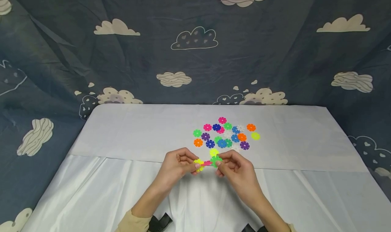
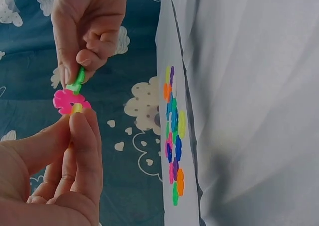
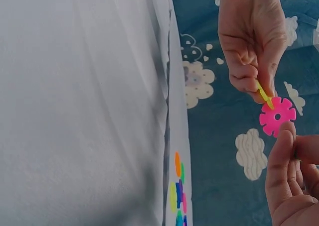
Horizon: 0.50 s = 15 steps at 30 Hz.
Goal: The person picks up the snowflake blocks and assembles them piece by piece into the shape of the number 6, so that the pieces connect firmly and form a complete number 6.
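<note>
Between the hands are three joined snowflake-shaped plastic discs, raised above the white cloth. My left hand [image 1: 180, 164] pinches the yellow disc [image 1: 199, 165] between thumb and fingers. On the other side, the green disc [image 1: 216, 161] is pinched by my right hand [image 1: 239, 169]. The pink disc [image 2: 64, 100] sits between these two, set at an angle to them. In the right wrist view the yellow disc's edge [image 3: 264, 94] meets a slot of the pink disc [image 3: 277, 117]; there the right fingertips hide the green disc.
Several loose discs in many colours, among them an orange disc [image 1: 251, 127] and a purple disc [image 1: 244, 145], lie beyond the hands on the white table [image 1: 137, 133]. A loose yellow disc [image 1: 214, 152] lies just behind the held pieces. A dark cloud-patterned curtain [image 1: 195, 65] hangs behind.
</note>
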Motion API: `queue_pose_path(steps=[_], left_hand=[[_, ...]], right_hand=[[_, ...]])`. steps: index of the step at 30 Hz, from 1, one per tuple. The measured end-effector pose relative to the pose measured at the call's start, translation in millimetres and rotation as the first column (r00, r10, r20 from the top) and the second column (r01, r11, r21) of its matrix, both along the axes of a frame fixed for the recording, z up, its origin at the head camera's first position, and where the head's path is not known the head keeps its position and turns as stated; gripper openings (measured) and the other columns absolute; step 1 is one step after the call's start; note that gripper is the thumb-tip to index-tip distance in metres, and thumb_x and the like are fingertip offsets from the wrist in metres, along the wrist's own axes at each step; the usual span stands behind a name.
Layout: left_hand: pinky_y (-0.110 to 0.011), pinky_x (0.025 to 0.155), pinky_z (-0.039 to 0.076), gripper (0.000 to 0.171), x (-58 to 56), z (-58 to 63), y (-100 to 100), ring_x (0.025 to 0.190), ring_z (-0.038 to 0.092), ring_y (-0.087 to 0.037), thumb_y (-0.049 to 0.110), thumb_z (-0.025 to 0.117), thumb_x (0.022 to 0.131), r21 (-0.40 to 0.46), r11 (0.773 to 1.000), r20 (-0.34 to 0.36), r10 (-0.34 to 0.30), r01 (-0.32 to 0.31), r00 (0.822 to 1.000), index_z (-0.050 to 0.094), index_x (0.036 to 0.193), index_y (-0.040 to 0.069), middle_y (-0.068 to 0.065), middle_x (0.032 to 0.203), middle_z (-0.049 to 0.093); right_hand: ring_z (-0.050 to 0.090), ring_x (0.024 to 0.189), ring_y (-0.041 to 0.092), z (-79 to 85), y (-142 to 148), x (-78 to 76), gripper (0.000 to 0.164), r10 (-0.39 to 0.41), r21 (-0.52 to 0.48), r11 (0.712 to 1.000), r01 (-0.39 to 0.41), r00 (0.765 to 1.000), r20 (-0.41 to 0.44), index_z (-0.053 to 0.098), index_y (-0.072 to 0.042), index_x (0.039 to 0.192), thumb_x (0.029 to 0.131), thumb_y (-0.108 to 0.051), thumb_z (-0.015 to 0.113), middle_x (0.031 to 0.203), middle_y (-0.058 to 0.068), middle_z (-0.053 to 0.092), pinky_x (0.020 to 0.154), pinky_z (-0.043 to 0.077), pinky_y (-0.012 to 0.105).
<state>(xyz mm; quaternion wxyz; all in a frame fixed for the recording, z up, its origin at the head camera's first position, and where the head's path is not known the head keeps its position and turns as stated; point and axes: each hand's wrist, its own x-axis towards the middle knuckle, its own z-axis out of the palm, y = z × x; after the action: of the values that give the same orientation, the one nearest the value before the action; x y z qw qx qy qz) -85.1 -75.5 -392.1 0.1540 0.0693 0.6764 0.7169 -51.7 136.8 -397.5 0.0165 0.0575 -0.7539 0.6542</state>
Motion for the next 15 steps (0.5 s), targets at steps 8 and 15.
queue_pose_path(steps=[8,15], left_hand=[[-0.034,0.067,0.057,0.016,0.5,-1.1,0.0,0.065,0.067,-0.023,-0.007,0.072,0.081,-0.016,1.000,-0.008,-0.018,0.018,1.000,0.064,0.095,-0.007,-0.016,0.077,0.067],[-0.033,0.066,0.057,0.014,0.2,-2.5,0.0,0.063,0.066,-0.021,-0.008,0.071,0.081,-0.020,0.999,0.007,-0.031,0.031,0.999,0.064,0.093,-0.007,-0.015,0.075,0.066]], right_hand=[[0.064,0.068,0.029,-1.8,0.8,-1.6,0.016,0.024,-0.035,0.999,-0.023,1.000,0.010,0.064,-0.002,0.106,0.091,0.001,0.068,0.082,0.025,0.062,0.066,0.057,0.035],[0.063,0.066,0.026,-5.7,4.1,-5.3,0.015,0.076,-0.075,0.995,-0.073,0.996,0.044,0.063,0.003,0.105,0.091,0.000,0.068,0.081,0.025,0.061,0.062,0.057,0.033]])
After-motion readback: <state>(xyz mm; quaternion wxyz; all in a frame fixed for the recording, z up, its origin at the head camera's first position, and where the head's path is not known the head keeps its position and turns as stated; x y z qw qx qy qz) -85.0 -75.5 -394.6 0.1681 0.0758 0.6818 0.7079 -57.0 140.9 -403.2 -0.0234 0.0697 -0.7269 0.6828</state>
